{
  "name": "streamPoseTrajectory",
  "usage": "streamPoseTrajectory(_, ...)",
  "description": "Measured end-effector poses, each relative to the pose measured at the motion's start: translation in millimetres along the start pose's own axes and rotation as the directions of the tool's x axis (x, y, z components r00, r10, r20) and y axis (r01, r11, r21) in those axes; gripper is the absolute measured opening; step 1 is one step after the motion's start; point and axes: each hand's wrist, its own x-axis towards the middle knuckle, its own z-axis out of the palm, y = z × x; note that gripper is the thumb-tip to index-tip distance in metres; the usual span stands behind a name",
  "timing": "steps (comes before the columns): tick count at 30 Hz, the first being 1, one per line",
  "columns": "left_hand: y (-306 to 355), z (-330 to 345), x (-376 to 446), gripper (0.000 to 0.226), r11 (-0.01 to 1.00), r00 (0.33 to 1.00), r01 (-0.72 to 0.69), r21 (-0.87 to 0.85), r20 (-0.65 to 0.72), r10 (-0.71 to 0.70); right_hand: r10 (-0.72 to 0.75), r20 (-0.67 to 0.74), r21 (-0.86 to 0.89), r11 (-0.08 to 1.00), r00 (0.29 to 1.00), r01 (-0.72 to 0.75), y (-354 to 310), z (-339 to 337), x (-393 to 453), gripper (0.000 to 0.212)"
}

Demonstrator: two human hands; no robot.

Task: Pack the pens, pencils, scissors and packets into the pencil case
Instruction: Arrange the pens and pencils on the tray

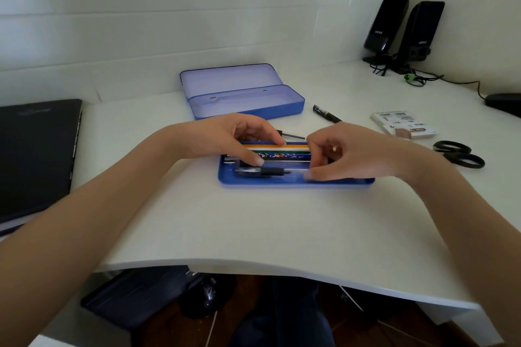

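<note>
Over the blue tray (296,182), both hands pinch loosely — left hand (234,135) on the pencils (282,151), right hand (338,155) on a clear pen (270,171) — and crowded pieces could roll out before reaching the open pencil case (245,98) behind.

A tray (296,182) of pens (270,171) lies at the desk's (253,222) middle, with the open case (242,93) behind it. Right of the tray lie a pen (327,114), packets (403,123) and scissors (458,153); speakers (403,28) stand behind those.

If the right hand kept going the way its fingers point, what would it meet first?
Probably the left hand: the right hand points leftward along the blue pencil-case tray, over its pens, though depth is unclear.
</note>
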Motion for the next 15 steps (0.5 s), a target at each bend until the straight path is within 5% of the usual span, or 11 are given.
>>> streamPoseTrajectory(5,0,1,0,0.044,1.000,1.000,-0.006,0.007,-0.004,0.006,-0.061,-0.021,0.031,0.998,0.998,0.062,-6,6,4,0.034)
streamPoseTrajectory(7,0,0,0,0.044,1.000,1.000,-0.004,0.006,-0.006,0.004,-0.002,-0.176,0.067,0.998,0.984,0.014,0,0,6,0.034)
streamPoseTrajectory(11,0,0,0,0.040,1.000,1.000,0.000,0.014,-0.002,0.000,0.156,-0.583,0.014,0.983,0.798,-0.181,33,-13,13,0.022)
streamPoseTrajectory(15,0,1,0,0.036,1.000,1.000,-0.001,0.000,-0.014,0.001,0.348,-0.641,-0.040,0.875,0.684,-0.482,52,-8,18,0.022)
